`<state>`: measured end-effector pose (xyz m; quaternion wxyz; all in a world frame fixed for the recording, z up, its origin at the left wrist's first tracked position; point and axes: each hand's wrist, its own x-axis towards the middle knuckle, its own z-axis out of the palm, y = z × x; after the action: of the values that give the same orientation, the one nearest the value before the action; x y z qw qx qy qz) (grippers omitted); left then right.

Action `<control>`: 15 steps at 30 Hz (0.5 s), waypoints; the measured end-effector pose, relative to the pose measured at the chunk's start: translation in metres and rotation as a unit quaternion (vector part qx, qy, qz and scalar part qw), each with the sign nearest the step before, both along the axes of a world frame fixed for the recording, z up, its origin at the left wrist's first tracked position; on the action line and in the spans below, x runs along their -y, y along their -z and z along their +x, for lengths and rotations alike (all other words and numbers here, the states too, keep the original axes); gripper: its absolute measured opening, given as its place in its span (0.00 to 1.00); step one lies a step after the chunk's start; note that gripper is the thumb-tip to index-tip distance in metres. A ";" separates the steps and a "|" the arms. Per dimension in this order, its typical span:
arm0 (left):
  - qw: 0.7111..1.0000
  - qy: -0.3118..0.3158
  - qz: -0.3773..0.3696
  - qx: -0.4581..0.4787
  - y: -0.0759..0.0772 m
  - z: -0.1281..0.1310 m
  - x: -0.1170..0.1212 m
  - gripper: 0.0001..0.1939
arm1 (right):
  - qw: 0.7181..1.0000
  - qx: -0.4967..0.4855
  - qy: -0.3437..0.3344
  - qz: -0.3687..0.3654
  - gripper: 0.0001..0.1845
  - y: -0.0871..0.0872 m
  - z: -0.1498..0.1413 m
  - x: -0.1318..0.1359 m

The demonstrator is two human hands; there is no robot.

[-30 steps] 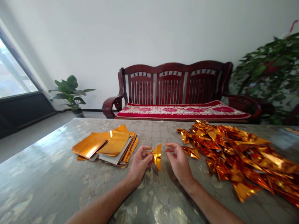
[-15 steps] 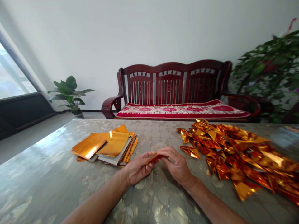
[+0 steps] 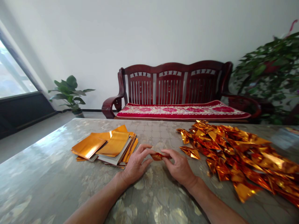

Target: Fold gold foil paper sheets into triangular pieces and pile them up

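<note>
A small folded piece of gold foil paper [image 3: 157, 156] is held between my hands, low over the table. My left hand [image 3: 137, 162] has its fingers and thumb closed at the paper's left end. At the other end, my right hand [image 3: 178, 165] pinches it between thumb and fingertips. The fingers partly cover the paper. To the left lies a loose stack of flat gold foil sheets [image 3: 114, 143], some showing grey undersides. On the right a large heap of folded gold foil pieces [image 3: 224, 146] spreads over the table, and one folded piece [image 3: 190, 152] lies nearest my right hand.
The table [image 3: 58, 177] has a glossy, flower-patterned cover. Behind it stands a dark red wooden bench [image 3: 173, 84] with a red patterned cushion [image 3: 182, 110]. Potted plants [image 3: 71, 93] stand at left and right. A clear plastic item [image 3: 285, 138] lies at the table's far right.
One second ago my left hand alone held the gold paper as an upright triangle, my right hand apart. My right hand then closed on it, and the paper now lies flatter between both hands.
</note>
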<state>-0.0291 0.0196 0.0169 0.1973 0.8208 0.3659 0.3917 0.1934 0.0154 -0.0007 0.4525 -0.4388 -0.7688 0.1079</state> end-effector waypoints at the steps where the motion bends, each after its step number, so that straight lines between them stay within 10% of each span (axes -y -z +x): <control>1: 1.000 0.001 0.000 -0.003 -0.001 0.000 0.000 0.12 | 1.000 0.005 -0.003 -0.005 0.13 -0.002 0.000 0.001; 15: 0.999 -0.005 -0.045 0.015 0.011 0.003 -0.005 0.10 | 0.989 0.084 -0.112 -0.038 0.13 -0.020 0.005 0.007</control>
<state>-0.0257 0.0243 0.0057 0.2377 0.8033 0.3843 0.3881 0.1979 0.0085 0.0190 0.3545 -0.3747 -0.8435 0.1499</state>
